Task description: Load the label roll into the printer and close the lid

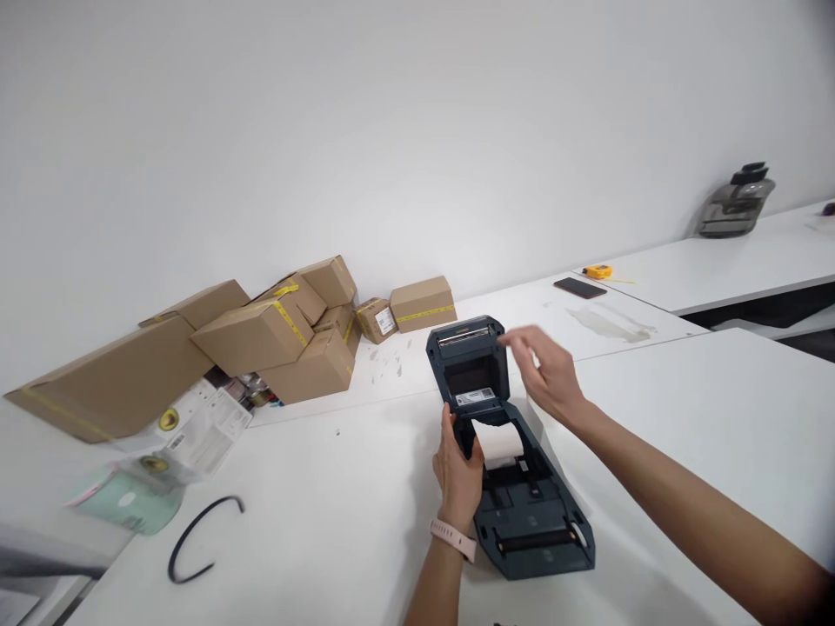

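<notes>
A dark label printer rests on the white table in front of me with its lid swung up. A roll of white labels sits in its bay near the hinge. My left hand grips the printer's left side by the roll, thumb on the inner side and fingers along the outside; a pink band circles that wrist. At the lid's upper right edge, my right hand has its fingers bent, with the fingertips closed at the edge. The lid's print head strip faces me.
Cardboard boxes are piled against the wall on the left, beside a mint-green container and clear packaging. A black curved strip lies on the left. Farther right are a phone, a yellow tape measure and a jug.
</notes>
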A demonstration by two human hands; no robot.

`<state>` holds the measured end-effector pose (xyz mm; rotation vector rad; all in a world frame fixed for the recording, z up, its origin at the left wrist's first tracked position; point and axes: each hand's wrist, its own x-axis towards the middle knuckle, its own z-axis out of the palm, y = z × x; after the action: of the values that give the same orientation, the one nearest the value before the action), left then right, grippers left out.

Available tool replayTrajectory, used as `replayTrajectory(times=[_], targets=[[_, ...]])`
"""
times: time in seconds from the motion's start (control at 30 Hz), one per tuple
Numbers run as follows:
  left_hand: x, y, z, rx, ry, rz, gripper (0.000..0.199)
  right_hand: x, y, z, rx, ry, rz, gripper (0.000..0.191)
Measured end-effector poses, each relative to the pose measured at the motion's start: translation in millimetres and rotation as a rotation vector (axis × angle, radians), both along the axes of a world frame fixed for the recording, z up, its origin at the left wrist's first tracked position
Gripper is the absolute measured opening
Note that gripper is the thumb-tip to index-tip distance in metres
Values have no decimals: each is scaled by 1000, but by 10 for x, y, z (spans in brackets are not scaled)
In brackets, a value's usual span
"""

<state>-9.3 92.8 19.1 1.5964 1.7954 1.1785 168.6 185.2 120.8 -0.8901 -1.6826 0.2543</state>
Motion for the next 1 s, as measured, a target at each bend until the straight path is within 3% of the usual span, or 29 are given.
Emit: replayTrajectory(times=[0.13, 0.2, 0.4, 0.57, 0.67, 0.77, 0.83, 0.9, 1.0], targets=[[4, 9, 2, 0, 33, -3, 70, 95, -210, -264, -328, -658, 426, 30], [5, 12, 13, 4, 18, -3, 71, 45, -177, -396, -384, -855, 513, 25], [-2, 10, 11, 2, 3, -9, 70, -260, 66, -702, -404, -1068, 459, 13], [-14, 11, -26, 0, 24, -12, 74, -360, 142, -899, -467, -1215, 470, 29], [-13, 37, -45, 2, 28, 18, 70, -409, 120, -969, -479, -1220, 474, 22], [-14, 59, -62, 1, 9, 31, 73, -444, 57, -921, -461, -1163, 462, 25], [-15, 60, -65, 1, -11, 17, 76, -391, -18, -788, -443, -1113, 467, 31], [-12, 52, -59, 1, -13, 7, 74, -225, -139, -589, -415, -1072, 482, 30], [9, 39, -37, -32, -7, 48, 67, 244, -408, -316, -373, -947, 521, 29]])
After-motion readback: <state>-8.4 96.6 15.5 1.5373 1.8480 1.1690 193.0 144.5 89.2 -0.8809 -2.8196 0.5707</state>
